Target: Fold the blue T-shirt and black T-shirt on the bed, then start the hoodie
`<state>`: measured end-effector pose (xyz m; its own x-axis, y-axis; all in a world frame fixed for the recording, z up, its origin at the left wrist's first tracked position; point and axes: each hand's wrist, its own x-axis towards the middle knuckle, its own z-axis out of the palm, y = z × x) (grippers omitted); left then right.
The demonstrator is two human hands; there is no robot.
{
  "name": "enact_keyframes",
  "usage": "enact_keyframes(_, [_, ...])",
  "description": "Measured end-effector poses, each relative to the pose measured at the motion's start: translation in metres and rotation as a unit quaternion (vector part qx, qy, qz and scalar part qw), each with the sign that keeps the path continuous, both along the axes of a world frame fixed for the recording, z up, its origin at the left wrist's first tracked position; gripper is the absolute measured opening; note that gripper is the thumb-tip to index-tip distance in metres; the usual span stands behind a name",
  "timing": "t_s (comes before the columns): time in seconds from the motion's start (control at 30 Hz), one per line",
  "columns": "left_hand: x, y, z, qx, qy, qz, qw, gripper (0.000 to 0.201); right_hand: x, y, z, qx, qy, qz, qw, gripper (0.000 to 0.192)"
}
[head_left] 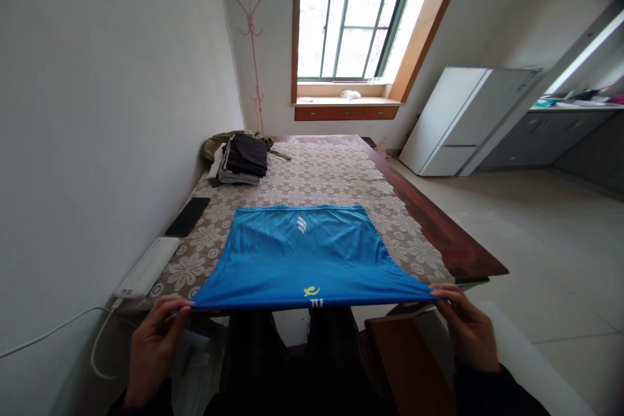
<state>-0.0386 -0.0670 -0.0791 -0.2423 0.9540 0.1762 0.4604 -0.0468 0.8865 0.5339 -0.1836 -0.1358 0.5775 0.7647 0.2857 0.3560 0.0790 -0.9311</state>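
Note:
A blue garment (302,253) with a white logo and a small yellow print is spread at the near edge of the table. Its kind is hard to make out; it looks like a piece of thin sports clothing. My left hand (158,338) pinches its near left corner, and my right hand (465,325) pinches the near right corner. Between the hands the near edge is pulled taut, just past the table's front edge. The garment's far part lies flat on the patterned tablecloth (331,169).
A stack of folded dark and grey clothes (244,159) sits at the back left by the wall. A black phone (188,216) and a white power strip (149,266) with a cable lie along the left side. A brown chair seat (409,364) is below the table's front.

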Motion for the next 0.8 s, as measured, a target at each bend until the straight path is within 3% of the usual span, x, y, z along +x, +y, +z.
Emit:
enact_keyframes(0.1, [0.005,0.002,0.010,0.054,0.020,-0.008,0.998,0.041,-0.002,0.004,0.007,0.035,-0.004,0.012,0.999,0.030])
enact_keyframes(0.2, [0.013,0.022,0.023,0.044,-0.006,-0.045,0.998,0.040,0.001,0.027,0.016,0.043,0.031,0.021,0.998,0.033])
enact_keyframes(0.3, [0.022,0.066,0.038,0.026,0.031,-0.040,0.998,0.042,0.009,0.072,0.030,0.024,0.012,0.002,1.000,0.036])
enact_keyframes(0.43, [0.045,0.150,0.049,0.034,0.126,-0.052,0.990,0.037,0.015,0.156,0.058,-0.059,-0.076,-0.004,0.995,0.034])
enact_keyframes(0.53, [0.071,0.205,0.044,-0.021,0.245,-0.024,0.969,0.030,0.008,0.214,0.069,-0.194,-0.188,-0.028,0.962,0.026])
enact_keyframes(0.6, [0.088,0.228,0.034,-0.055,0.286,-0.008,0.956,0.029,0.000,0.239,0.068,-0.241,-0.226,-0.039,0.943,0.025])
enact_keyframes(0.8, [0.104,0.248,0.004,-0.087,0.344,0.004,0.935,0.028,-0.010,0.260,0.042,-0.303,-0.265,-0.059,0.913,0.031])
